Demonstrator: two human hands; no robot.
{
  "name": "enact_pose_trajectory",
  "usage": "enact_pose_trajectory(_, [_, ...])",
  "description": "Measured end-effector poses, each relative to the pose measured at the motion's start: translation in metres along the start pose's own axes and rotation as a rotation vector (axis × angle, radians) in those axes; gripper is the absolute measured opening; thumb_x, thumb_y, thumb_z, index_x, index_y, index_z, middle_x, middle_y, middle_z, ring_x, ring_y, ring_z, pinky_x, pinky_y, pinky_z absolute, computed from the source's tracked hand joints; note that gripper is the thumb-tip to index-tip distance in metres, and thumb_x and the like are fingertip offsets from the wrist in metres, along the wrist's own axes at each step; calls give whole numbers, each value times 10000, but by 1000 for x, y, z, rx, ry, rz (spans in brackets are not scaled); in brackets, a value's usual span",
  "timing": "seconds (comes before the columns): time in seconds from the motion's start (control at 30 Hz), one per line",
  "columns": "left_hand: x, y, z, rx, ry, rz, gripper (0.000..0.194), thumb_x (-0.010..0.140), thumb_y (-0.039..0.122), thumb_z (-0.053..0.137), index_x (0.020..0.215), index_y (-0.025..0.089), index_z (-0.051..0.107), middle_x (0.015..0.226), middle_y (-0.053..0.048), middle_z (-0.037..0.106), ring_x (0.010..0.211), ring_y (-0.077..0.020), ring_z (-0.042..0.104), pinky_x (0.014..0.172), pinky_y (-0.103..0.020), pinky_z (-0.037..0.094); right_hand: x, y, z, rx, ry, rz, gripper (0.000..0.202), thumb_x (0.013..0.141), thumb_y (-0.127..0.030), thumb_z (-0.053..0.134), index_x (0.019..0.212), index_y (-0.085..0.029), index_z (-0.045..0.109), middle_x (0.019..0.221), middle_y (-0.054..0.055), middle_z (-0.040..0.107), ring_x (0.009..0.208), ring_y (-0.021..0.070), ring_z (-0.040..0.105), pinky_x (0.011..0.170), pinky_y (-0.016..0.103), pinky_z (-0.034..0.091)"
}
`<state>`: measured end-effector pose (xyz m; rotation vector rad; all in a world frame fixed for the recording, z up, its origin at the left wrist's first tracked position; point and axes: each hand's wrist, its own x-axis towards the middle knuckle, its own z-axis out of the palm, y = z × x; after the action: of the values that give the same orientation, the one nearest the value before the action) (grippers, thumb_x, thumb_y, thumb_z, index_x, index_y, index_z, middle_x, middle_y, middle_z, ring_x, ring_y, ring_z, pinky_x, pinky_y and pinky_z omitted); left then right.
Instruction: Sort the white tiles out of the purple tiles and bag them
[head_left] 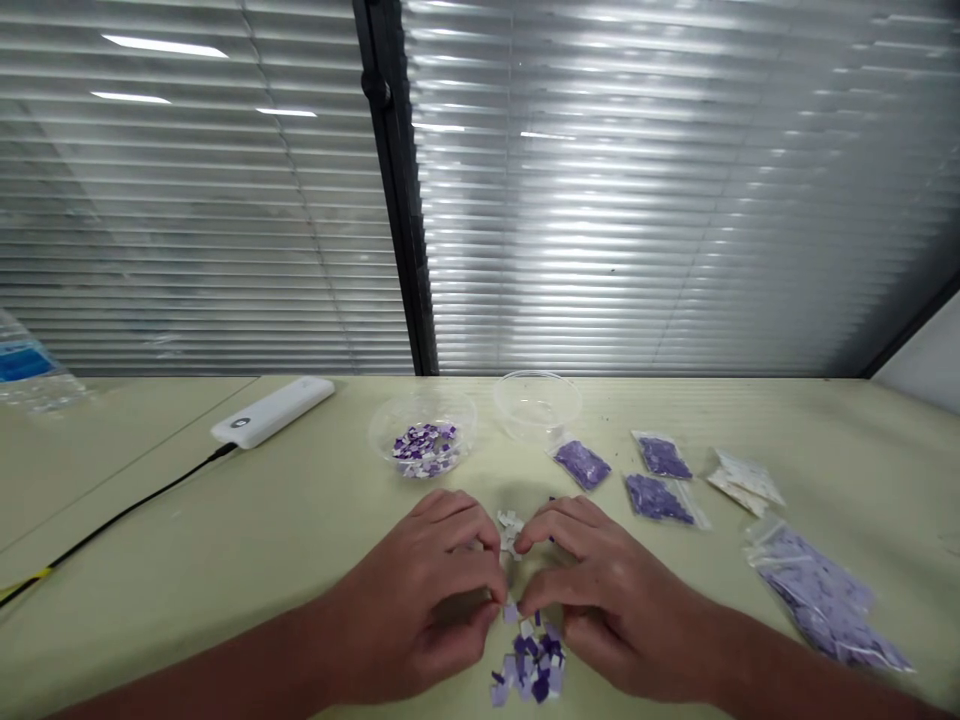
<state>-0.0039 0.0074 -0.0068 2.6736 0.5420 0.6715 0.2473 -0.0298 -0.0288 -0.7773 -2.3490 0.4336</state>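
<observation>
Small pile of purple and white tiles [529, 665] on the pale green tabletop [262, 540], at the near edge, between both hands. Left hand [424, 595] just left of the pile, fingers [480, 575] curled in and pinched on a tiny tile at its top. Right hand [607, 600] just right of the pile, fingertips nearly meeting the left ones, pinched too; whether on the same tile, cannot tell. A few white tiles [510, 522] just behind the fingertips. Beyond the pile, a clear bowl with mixed tiles [424, 435], an empty clear bowl [537, 402] to its right. Right of the pile, several small bags of purple tiles [656, 497]. Far left behind, a white power bank [271, 411].
</observation>
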Motion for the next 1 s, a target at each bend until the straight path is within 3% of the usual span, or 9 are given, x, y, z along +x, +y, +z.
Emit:
enact_pose_trajectory(0.1, [-1, 1, 0, 21, -1, 71, 179, 833, 72, 609, 881, 227, 684, 941, -30, 597, 911, -208, 551, 824, -380, 364, -1, 0, 1, -7, -4, -6, 444, 753, 51, 576, 1034, -244, 752, 1202, 43, 650, 1144, 217, 593, 1011, 405, 422])
enact_pose_trajectory(0.27, [-2, 0, 1, 42, 37, 51, 188, 831, 61, 615, 871, 225, 699, 915, -28, 598, 895, -208, 545, 819, -387, 361, -2, 0, 2, -20, 5, -7, 396, 803, 27, 579, 1033, -244, 754, 1213, 47, 648, 1144, 220, 591, 997, 412, 425])
enact_pose_trajectory(0.53, [-3, -1, 1, 39, 60, 13, 210, 849, 50, 572, 888, 215, 696, 923, -36, 612, 926, -218, 551, 847, -396, 376, -1, 0, 2, -21, 1, 3, 561, 687, 71, 558, 1106, -251, 747, 1258, 45, 632, 1147, 222, 582, 1007, 403, 429])
enact_pose_trajectory(1.0, [-2, -1, 1, 82, 48, -43, 230, 866, 70, 582, 959, 240, 705, 973, -26, 630, 961, -226, 561, 853, -390, 365, -1, 1, 2, -22, 0, -14, 490, 728, 60, 579, 1063, -251, 754, 1202, 39, 650, 1139, 216, 598, 1010, 394, 440])
